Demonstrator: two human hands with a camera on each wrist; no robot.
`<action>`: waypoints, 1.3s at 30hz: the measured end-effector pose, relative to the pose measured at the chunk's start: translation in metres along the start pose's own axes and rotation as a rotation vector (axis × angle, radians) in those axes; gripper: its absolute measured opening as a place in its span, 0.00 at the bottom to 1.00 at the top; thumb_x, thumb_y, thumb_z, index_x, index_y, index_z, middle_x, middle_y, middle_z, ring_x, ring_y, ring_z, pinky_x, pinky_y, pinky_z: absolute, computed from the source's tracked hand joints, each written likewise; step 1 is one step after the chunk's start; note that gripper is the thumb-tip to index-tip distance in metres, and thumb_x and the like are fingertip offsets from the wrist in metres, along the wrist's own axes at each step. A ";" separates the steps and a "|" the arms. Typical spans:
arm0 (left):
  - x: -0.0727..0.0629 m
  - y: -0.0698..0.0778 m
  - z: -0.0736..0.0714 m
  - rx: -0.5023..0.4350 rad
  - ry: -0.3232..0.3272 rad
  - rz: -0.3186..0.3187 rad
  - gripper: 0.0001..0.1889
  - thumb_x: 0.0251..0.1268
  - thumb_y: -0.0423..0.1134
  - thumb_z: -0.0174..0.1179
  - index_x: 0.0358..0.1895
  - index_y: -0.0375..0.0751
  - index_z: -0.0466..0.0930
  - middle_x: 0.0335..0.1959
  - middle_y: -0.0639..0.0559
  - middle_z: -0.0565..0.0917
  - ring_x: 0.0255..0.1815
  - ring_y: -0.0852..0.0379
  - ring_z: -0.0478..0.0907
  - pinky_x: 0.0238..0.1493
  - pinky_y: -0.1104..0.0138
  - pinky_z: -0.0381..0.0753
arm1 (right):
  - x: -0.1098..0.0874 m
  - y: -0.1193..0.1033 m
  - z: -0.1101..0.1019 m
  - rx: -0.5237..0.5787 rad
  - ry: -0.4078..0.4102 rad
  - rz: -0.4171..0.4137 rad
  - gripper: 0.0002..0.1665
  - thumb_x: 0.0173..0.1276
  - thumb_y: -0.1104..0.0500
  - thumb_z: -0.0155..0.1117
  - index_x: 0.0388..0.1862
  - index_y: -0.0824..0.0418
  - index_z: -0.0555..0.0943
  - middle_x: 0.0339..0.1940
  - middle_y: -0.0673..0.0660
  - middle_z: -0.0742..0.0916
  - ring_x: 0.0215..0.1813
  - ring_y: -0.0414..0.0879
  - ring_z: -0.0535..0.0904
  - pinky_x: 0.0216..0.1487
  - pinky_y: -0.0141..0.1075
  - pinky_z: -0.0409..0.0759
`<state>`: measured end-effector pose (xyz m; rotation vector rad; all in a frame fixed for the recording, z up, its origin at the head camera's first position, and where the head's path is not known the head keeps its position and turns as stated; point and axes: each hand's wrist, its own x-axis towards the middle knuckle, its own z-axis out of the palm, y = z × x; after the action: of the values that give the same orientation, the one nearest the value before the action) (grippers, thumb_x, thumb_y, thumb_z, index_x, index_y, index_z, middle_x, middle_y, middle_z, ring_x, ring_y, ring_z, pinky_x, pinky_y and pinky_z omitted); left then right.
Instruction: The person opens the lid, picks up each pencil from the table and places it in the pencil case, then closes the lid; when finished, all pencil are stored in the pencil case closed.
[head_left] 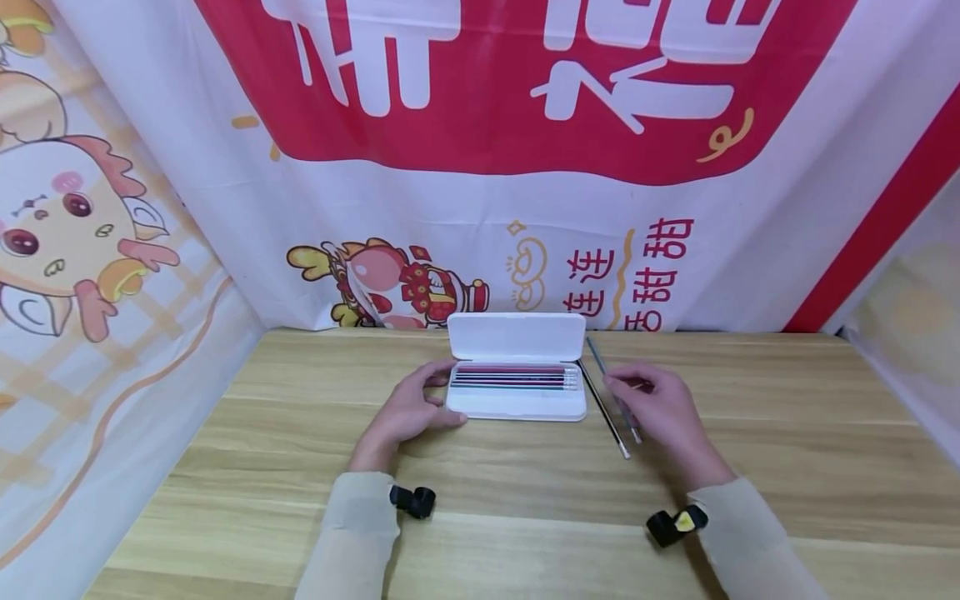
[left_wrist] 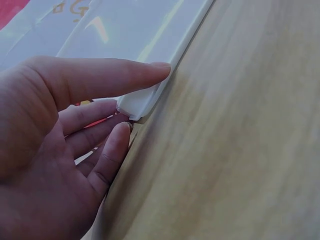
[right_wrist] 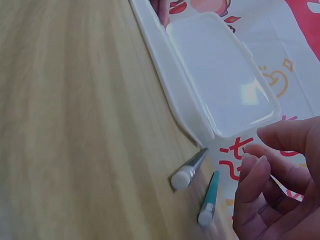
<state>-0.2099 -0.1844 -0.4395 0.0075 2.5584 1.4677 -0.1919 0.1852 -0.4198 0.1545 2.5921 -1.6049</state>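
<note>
A white pencil case [head_left: 517,407] stands with its lid [head_left: 517,337] raised, and several pencils [head_left: 510,377] lie side by side in its tray. My left hand [head_left: 412,407] holds the case's left end, with the thumb [left_wrist: 145,72] along the front edge and the other fingers round the end. Right of the case, a black pencil [head_left: 604,412] and a teal pencil [right_wrist: 210,197] lie slanted, their white eraser ends towards me. My right hand [head_left: 660,407] is over the teal pencil. Its fingers are loosely bent, with thumb and fingertips apart and nothing between them in the right wrist view.
The wooden table [head_left: 525,517] meets a printed white and red cloth [head_left: 525,200] just behind the case. Another cloth with a cartoon figure [head_left: 67,225] hangs at the left. Small black cameras are strapped to both wrists.
</note>
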 end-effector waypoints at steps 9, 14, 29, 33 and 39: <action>0.000 0.001 0.000 0.005 0.001 -0.003 0.46 0.55 0.36 0.83 0.79 0.56 0.73 0.72 0.45 0.79 0.66 0.44 0.79 0.70 0.48 0.81 | -0.007 0.012 -0.011 -0.002 -0.002 0.072 0.23 0.78 0.50 0.69 0.64 0.61 0.84 0.49 0.58 0.87 0.41 0.47 0.82 0.35 0.35 0.87; -0.001 0.001 -0.001 0.000 -0.002 0.000 0.45 0.55 0.36 0.82 0.79 0.56 0.72 0.72 0.45 0.79 0.65 0.44 0.79 0.70 0.48 0.82 | -0.008 0.015 -0.015 -0.009 -0.013 0.093 0.23 0.78 0.50 0.68 0.64 0.62 0.84 0.50 0.58 0.86 0.44 0.47 0.81 0.37 0.35 0.87; -0.001 0.000 0.000 -0.006 -0.010 0.004 0.46 0.56 0.37 0.82 0.80 0.55 0.71 0.73 0.44 0.78 0.65 0.44 0.80 0.70 0.49 0.83 | -0.011 0.024 -0.019 -0.024 -0.061 0.116 0.26 0.73 0.52 0.75 0.65 0.61 0.83 0.53 0.60 0.88 0.45 0.49 0.83 0.39 0.37 0.87; -0.003 0.003 0.000 0.022 -0.002 0.015 0.45 0.57 0.34 0.81 0.80 0.50 0.71 0.72 0.42 0.79 0.63 0.44 0.81 0.69 0.50 0.83 | -0.011 0.024 -0.017 -0.041 -0.064 0.132 0.27 0.72 0.51 0.75 0.65 0.62 0.83 0.53 0.60 0.89 0.45 0.50 0.83 0.39 0.36 0.87; -0.003 0.009 0.002 0.128 0.031 0.035 0.47 0.55 0.36 0.82 0.80 0.47 0.71 0.81 0.40 0.72 0.82 0.36 0.67 0.83 0.39 0.66 | -0.011 0.024 -0.015 -0.056 -0.053 0.129 0.27 0.72 0.51 0.76 0.64 0.62 0.83 0.53 0.61 0.89 0.43 0.49 0.83 0.38 0.36 0.87</action>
<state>-0.2069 -0.1782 -0.4327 0.0474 2.6860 1.3235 -0.1782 0.2090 -0.4332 0.2657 2.5280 -1.4718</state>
